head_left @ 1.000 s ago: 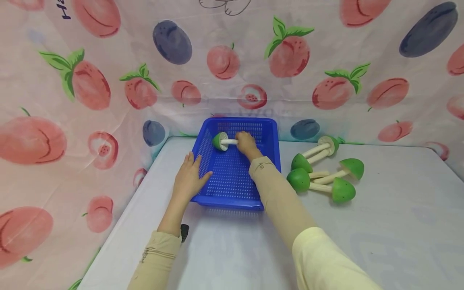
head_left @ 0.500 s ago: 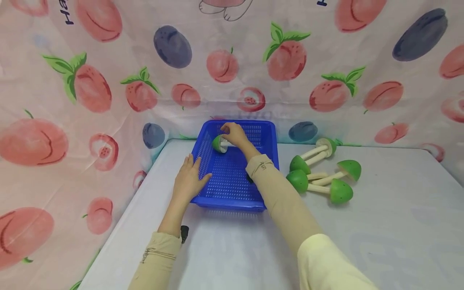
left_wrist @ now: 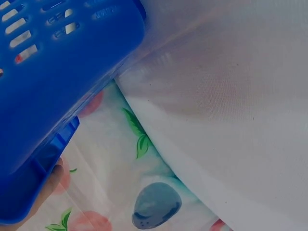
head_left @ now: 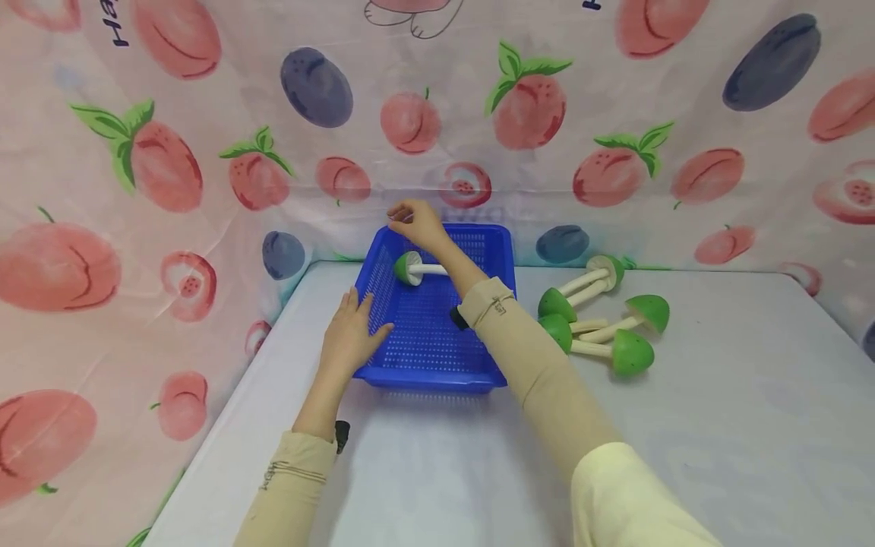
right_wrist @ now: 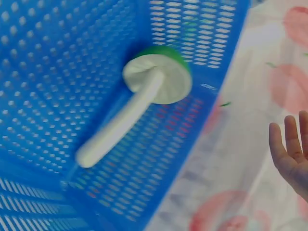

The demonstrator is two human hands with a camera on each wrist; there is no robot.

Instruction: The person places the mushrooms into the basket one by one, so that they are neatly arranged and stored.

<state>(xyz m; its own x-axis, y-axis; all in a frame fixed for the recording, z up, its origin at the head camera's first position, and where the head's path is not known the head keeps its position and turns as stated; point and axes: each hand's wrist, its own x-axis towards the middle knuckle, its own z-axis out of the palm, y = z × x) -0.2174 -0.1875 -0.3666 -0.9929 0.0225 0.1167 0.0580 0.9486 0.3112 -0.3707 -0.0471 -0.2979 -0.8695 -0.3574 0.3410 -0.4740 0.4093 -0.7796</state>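
Inside the blue plastic basket (head_left: pixel 431 378), a toy mushroom (head_left: pixel 428 269) with a green cap and white stem lies near the back wall; its cap is at the left. My right hand (head_left: pixel 418 226) hovers over the basket's back rim, apart from the mushroom, fingers loosely bent and holding nothing. In the right wrist view, the toy mushroom (right_wrist: pixel 122 118) shows whole, and the right hand (right_wrist: pixel 294 156) appears at the right edge. My left hand (head_left: pixel 346 334) rests at the basket's left rim, fingers extended and thumb reaching over the rim. In the left wrist view, the basket's outer wall (left_wrist: pixel 62 77) hides most of that hand.
Several more green-capped toy mushrooms (head_left: pixel 632 352) lie in a loose group on the white table (head_left: pixel 724 425), right of the basket. A fruit-printed cloth (head_left: pixel 472 99) hangs behind the table and along its left side. Small black devices (head_left: pixel 342 437) sit at the wrists.
The right hand has let go of the mushroom's stem and risen back and to the left, over the back rim. The mushroom stays in the basket. The left hand keeps its place.
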